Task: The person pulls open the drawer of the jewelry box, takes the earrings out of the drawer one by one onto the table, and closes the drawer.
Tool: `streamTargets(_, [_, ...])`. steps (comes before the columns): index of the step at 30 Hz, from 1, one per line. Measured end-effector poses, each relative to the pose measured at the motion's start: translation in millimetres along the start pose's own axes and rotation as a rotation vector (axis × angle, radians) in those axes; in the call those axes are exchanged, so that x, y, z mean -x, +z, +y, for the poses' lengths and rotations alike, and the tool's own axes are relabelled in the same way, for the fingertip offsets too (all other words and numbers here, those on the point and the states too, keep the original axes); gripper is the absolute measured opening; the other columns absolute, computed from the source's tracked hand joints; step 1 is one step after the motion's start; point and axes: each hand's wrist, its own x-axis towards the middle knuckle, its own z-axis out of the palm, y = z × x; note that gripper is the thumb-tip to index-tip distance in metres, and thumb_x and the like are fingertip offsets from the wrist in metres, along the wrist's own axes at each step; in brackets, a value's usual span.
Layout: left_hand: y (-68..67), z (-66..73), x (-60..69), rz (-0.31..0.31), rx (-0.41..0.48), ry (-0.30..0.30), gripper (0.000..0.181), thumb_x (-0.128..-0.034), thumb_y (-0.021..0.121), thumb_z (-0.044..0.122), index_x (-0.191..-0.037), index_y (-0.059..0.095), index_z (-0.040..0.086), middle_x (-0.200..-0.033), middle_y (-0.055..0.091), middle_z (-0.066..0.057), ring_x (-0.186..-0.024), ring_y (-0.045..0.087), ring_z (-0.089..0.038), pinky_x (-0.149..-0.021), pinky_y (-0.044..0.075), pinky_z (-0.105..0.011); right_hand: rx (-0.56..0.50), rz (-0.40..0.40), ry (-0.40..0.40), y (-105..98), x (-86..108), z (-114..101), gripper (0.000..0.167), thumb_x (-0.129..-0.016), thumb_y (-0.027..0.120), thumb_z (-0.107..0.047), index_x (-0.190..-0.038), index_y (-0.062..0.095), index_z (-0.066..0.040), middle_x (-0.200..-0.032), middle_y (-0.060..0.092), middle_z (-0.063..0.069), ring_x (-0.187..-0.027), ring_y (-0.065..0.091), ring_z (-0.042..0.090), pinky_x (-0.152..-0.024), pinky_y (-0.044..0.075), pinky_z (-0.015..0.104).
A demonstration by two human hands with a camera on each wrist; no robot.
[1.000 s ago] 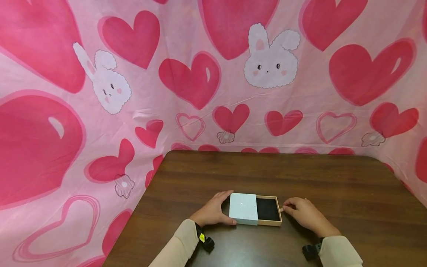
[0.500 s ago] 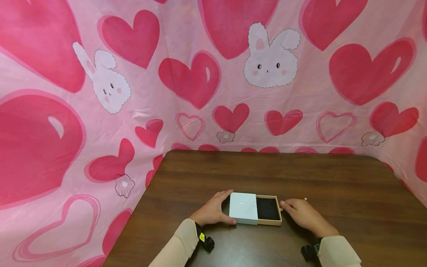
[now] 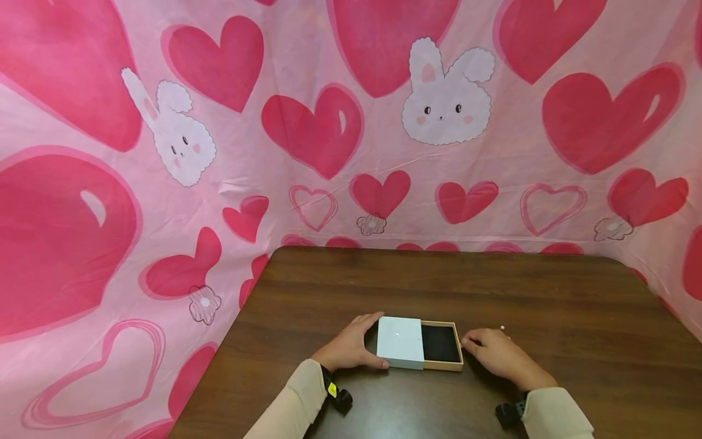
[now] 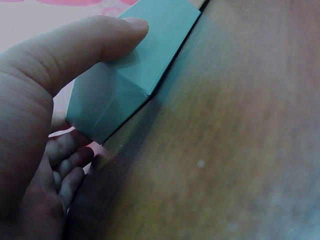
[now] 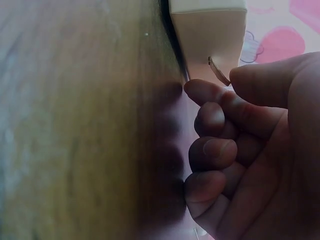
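A small drawer-style gift box lies on the table, its pale blue-white sleeve [image 3: 400, 342] covering the left part. From the sleeve's right end the tan drawer [image 3: 443, 366] sticks out, showing a black lining [image 3: 440, 342]. My left hand [image 3: 347, 349] grips the sleeve at its left end, thumb along the near side and fingers at the far side. In the right wrist view a short ribbon pull tab [image 5: 218, 71] comes out of the drawer's end. My right hand [image 3: 501, 353] pinches this tab between thumb and index finger, with the other fingers curled.
A tiny white bead-like thing [image 3: 502, 328] shows just behind my right hand; its kind is too small to tell. The brown wooden table [image 3: 351, 280] ends at a pink cloth [image 3: 384, 152] printed with hearts and rabbits, at the back and left.
My right hand has shifted slightly left, closer in on the pull tab, uncovering the white bead-like thing behind it. The left hand and the box look unmoved.
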Motion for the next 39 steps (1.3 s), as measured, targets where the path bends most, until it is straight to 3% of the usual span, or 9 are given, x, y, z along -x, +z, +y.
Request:
streamTargets(7, [0.3, -0.8, 0.2, 0.003, 0.003, -0.004, 0.108, -0.0652, 0.081, 0.062, -0.153, 0.030, 0.026, -0.150, 0.036, 0.006, -0.134, 0.034, -0.015, -0.106, 0.033, -0.049, 0.014, -0.010, -0.019, 1.2, -0.5, 0.1, 0.008, -0.094, 0.063, -0.018, -0.088, 0.069, -0.018, -0.083, 0.063, -0.008, -0.079, 0.056, 0.014, -0.082, 0.040, 0.064])
streamTargets(14, [-0.3, 0.0, 0.8, 0.001, 0.009, -0.009, 0.108, -0.0653, 0.081, 0.062, -0.153, 0.030, 0.027, -0.150, 0.036, 0.006, -0.134, 0.034, -0.015, -0.106, 0.033, -0.050, 0.037, -0.001, -0.030, 2.3, -2.0, -0.3, 0.010, -0.092, 0.065, -0.017, -0.083, 0.068, -0.020, -0.082, 0.062, -0.009, -0.081, 0.057, 0.015, -0.083, 0.032, 0.075])
streamTargets(16, [-0.7, 0.3, 1.0, 0.000, 0.015, -0.007, 0.108, -0.0654, 0.081, 0.062, -0.153, 0.029, 0.027, -0.150, 0.036, 0.006, -0.134, 0.034, -0.015, -0.106, 0.033, -0.050, 0.034, 0.002, -0.036, 2.6, -2.0, -0.7, 0.011, -0.092, 0.064, -0.017, -0.082, 0.067, -0.020, -0.081, 0.062, -0.009, -0.080, 0.056, 0.015, -0.082, 0.035, 0.073])
streamTargets(20, [-0.8, 0.9, 1.0, 0.001, 0.020, -0.003, 0.108, -0.0651, 0.082, 0.061, -0.153, 0.030, 0.026, -0.149, 0.037, 0.006, -0.133, 0.035, -0.014, -0.105, 0.034, -0.049, 0.023, 0.012, -0.049, 3.4, -1.2, -2.0, 0.013, -0.093, 0.063, -0.015, -0.081, 0.066, -0.020, -0.077, 0.059, -0.009, -0.074, 0.052, 0.013, -0.077, 0.044, 0.054])
streamTargets(24, [-0.8, 1.3, 0.9, 0.006, 0.023, 0.000, 0.109, -0.0644, 0.083, 0.060, -0.153, 0.031, 0.025, -0.148, 0.038, 0.004, -0.132, 0.036, -0.015, -0.105, 0.034, -0.049, 0.009, 0.015, -0.046, 4.0, -0.8, -3.2, 0.014, -0.093, 0.063, -0.014, -0.081, 0.066, -0.020, -0.075, 0.057, -0.009, -0.071, 0.050, 0.012, -0.070, 0.042, 0.040])
streamTargets(27, [-0.7, 1.0, 0.6, 0.005, 0.028, 0.001, 0.109, -0.0643, 0.083, 0.060, -0.153, 0.031, 0.025, -0.148, 0.038, 0.005, -0.132, 0.036, -0.015, -0.105, 0.034, -0.049, 0.008, 0.015, -0.038, 4.3, -1.0, -3.4, 0.014, -0.093, 0.063, -0.013, -0.081, 0.065, -0.019, -0.075, 0.057, -0.008, -0.072, 0.050, 0.013, -0.071, 0.043, 0.042])
streamTargets(32, [-0.3, -0.5, 0.0, 0.003, 0.023, 0.004, 0.108, -0.0651, 0.082, 0.060, -0.153, 0.030, 0.025, -0.149, 0.037, 0.005, -0.132, 0.035, -0.015, -0.105, 0.034, -0.050, 0.022, 0.013, -0.039, 4.2, -1.9, -3.0, 0.011, -0.093, 0.063, -0.014, -0.084, 0.067, -0.019, -0.081, 0.061, -0.008, -0.077, 0.054, 0.013, -0.078, 0.043, 0.055])
streamTargets(39, [0.4, -2.2, -1.1, 0.004, 0.009, 0.018, 0.110, -0.0647, 0.082, 0.061, -0.153, 0.030, 0.023, -0.149, 0.037, 0.004, -0.133, 0.035, -0.016, -0.105, 0.034, -0.050, 0.010, 0.014, -0.060, 5.8, -2.4, -2.0, 0.010, -0.092, 0.064, -0.012, -0.086, 0.067, -0.018, -0.082, 0.061, -0.008, -0.076, 0.053, 0.012, -0.072, 0.044, 0.043])
